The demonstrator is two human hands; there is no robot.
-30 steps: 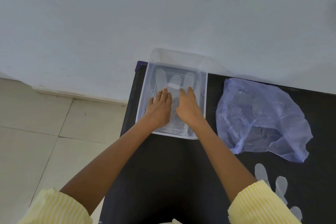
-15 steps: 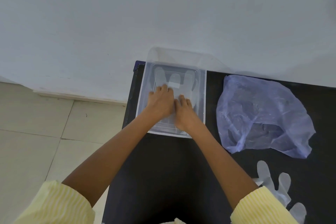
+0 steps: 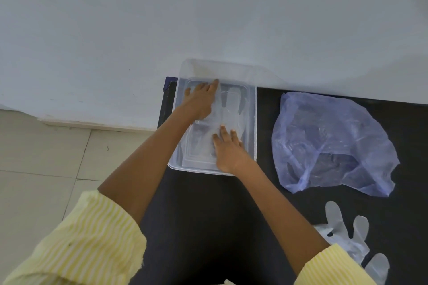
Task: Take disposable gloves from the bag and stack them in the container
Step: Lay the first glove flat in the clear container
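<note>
A clear rectangular plastic container (image 3: 252, 127) sits at the far left corner of the black table. Transparent gloves (image 3: 231, 109) lie flat inside it. My left hand (image 3: 200, 102) presses flat on the gloves at the container's far left, fingers spread. My right hand (image 3: 228, 148) rests flat on the gloves at the near side. A pale blue plastic bag (image 3: 328, 141) lies crumpled to the right of the container, its mouth facing the near side. More clear gloves (image 3: 347, 236) lie loose on the table near my right sleeve.
The black table (image 3: 208, 215) butts against a grey wall (image 3: 208, 18); its left edge drops to a tiled floor (image 3: 41, 169). The container's clear lid (image 3: 222, 69) leans against the wall behind it.
My left hand has slid toward the far end of the container over the gloves. My right hand has stayed near the near end, the two hands now apart.
</note>
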